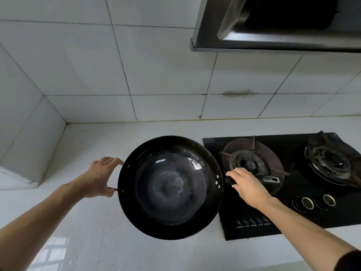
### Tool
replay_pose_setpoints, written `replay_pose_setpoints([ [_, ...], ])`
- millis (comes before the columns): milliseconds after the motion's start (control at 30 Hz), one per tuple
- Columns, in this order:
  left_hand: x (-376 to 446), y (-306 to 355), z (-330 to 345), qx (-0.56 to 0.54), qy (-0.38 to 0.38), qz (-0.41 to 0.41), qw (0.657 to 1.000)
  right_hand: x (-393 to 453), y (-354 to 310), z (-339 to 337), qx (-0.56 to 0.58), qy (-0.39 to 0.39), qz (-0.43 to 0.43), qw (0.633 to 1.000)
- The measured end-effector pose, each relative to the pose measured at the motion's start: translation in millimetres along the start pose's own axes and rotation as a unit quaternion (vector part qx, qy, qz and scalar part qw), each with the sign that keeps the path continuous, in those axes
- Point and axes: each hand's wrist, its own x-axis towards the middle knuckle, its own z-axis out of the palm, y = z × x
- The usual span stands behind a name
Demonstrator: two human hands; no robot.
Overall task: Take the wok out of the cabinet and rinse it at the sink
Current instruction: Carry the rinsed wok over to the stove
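Note:
A round black wok [170, 188] hangs above the white countertop [93, 231], its hollow facing me, with a dull grey patch in the bottom. My left hand [99, 177] grips the small loop handle on the wok's left rim. My right hand [247, 184] holds the long black handle on the right side; the handle's end with a metal hanging hole [271, 179] sticks out past my fingers. The wok's right edge overlaps the stove's left edge. No sink or cabinet is in view.
A black glass gas stove [283, 218] with two burners and two knobs lies at the right. A steel range hood [273, 26] juts out overhead at the top right. White tiled walls [136, 65] meet in a corner at the left.

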Motion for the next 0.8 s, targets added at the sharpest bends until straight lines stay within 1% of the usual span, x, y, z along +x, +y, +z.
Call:
replay_pose_setpoints([
  [67, -0.7, -0.4, -0.1, 0.003, 0.007, 0.005, 1.000, -2.3, 1.9, 2.6, 0.007, -0.004, 0.005, 1.000],
  [200, -9.6, 4.5, 3.7, 0.059, 0.036, 0.012, 0.998, -10.1, 0.6, 7.1, 0.013, 0.003, 0.013, 1.000],
  [267, -18.0, 14.9, 5.9, 0.069, 0.074, 0.024, 0.995, -11.6, -2.5, 8.4, 0.022, 0.015, 0.020, 0.999],
  [333, -26.5, 32.8, 6.3, 0.067, 0.130, 0.040, 0.988, -12.0, -5.7, 7.8, 0.028, 0.019, 0.033, 0.999],
  [400, -33.6, 54.2, 8.0, 0.043, 0.178, 0.066, 0.981, -13.2, -7.7, 7.7, 0.033, 0.016, 0.047, 0.998],
  [433, -35.8, 65.4, 9.9, 0.022, 0.187, 0.078, 0.979, -14.5, -8.7, 8.5, 0.036, 0.014, 0.053, 0.998],
  [533, -38.1, 98.7, 20.6, -0.035, 0.158, 0.085, 0.983, -21.5, -13.9, 11.8, 0.046, 0.016, 0.073, 0.996],
  [600, -37.9, 119.8, 33.5, -0.051, 0.138, 0.083, 0.986, -27.7, -19.0, 14.1, 0.051, 0.017, 0.092, 0.994],
  [700, -37.5, 148.6, 56.2, -0.046, 0.137, 0.104, 0.984, -39.4, -30.3, 17.1, 0.044, 0.019, 0.122, 0.991],
  [800, -39.7, 170.5, 73.2, -0.067, 0.152, 0.121, 0.979, -54.5, -44.7, 21.4, 0.031, 0.025, 0.141, 0.989],
])
